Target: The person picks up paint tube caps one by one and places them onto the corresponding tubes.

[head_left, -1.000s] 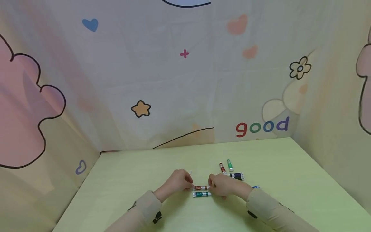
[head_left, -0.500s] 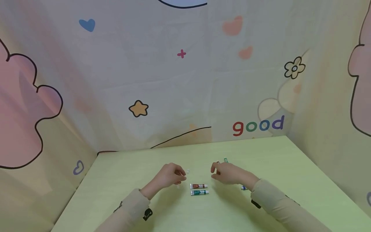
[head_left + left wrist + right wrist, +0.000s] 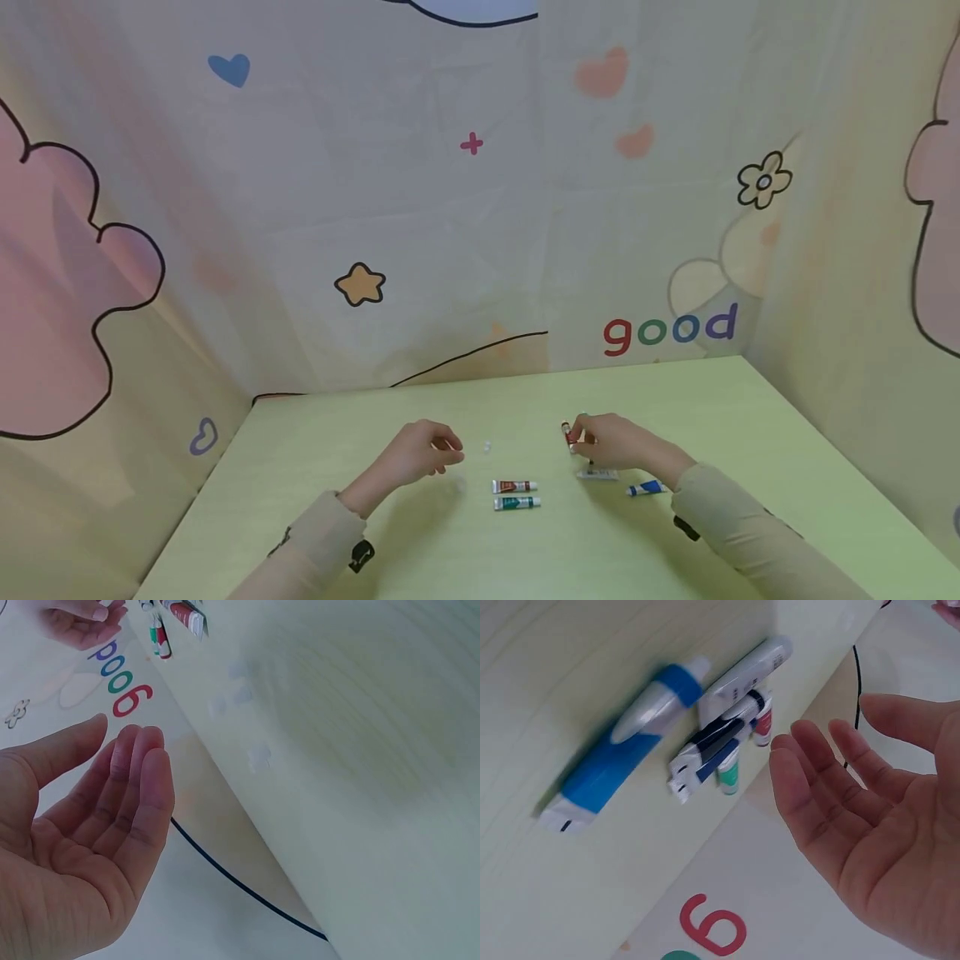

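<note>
Two paint tubes, one brownish red (image 3: 513, 486) and one green (image 3: 516, 503), lie side by side near the table's middle. My left hand (image 3: 420, 454) hovers to their left, fingers loosely bent around nothing. To their right, my right hand (image 3: 615, 442) is over a group of paint tubes, thumb and fingers apart in the right wrist view. That group includes a red tube (image 3: 567, 435), a whitish tube (image 3: 597, 475), a black tube (image 3: 720, 731) and a small green tube (image 3: 729, 772). A larger blue tube (image 3: 646, 488) lies nearest the right wrist.
Small translucent pieces (image 3: 487, 447) lie on the pale green table (image 3: 315, 467) between the hands. A printed cloth (image 3: 450, 208) hangs behind the table and along both sides.
Both hands have let go of the brownish red tube, which stays beside the green one. My left hand has drawn back leftward; my right hand has moved up and right over the other tubes.
</note>
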`<action>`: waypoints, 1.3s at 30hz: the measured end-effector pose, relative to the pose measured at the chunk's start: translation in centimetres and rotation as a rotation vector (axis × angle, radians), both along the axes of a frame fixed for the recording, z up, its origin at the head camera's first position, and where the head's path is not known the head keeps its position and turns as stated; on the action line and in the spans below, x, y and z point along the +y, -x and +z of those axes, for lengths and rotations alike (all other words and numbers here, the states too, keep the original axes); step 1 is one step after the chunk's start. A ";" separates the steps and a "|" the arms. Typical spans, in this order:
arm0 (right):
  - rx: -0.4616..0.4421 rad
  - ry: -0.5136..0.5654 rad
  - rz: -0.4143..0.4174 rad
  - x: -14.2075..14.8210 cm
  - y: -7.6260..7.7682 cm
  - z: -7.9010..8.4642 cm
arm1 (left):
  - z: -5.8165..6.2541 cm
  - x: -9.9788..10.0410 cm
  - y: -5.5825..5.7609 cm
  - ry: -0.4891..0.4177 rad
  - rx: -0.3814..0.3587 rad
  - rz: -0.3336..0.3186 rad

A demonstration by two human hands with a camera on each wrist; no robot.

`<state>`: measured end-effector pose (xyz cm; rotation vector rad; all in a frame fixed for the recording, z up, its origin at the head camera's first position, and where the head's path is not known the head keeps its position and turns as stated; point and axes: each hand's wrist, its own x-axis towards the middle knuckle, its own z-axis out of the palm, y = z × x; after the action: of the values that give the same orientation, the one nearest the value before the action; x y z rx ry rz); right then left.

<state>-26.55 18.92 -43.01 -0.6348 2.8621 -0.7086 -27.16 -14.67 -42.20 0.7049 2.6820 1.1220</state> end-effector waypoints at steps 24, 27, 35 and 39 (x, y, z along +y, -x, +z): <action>-0.044 -0.035 -0.212 3.9 3.8 -1.4 | 1.9 -2.4 0.8 0.032 0.043 0.084; -0.065 -0.045 -0.228 3.6 4.5 -1.7 | 1.7 -2.5 0.9 0.037 0.040 0.100; -0.076 -0.082 -0.235 2.4 6.0 -2.5 | 0.9 -2.0 1.6 0.080 0.048 0.121; -0.057 -0.086 -0.222 1.9 6.2 -2.7 | 0.3 -1.2 2.4 0.106 0.059 0.122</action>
<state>-32.79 20.86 -45.68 -0.2835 2.9194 -0.6163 -29.51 -15.86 -41.86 0.5729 2.8441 0.9900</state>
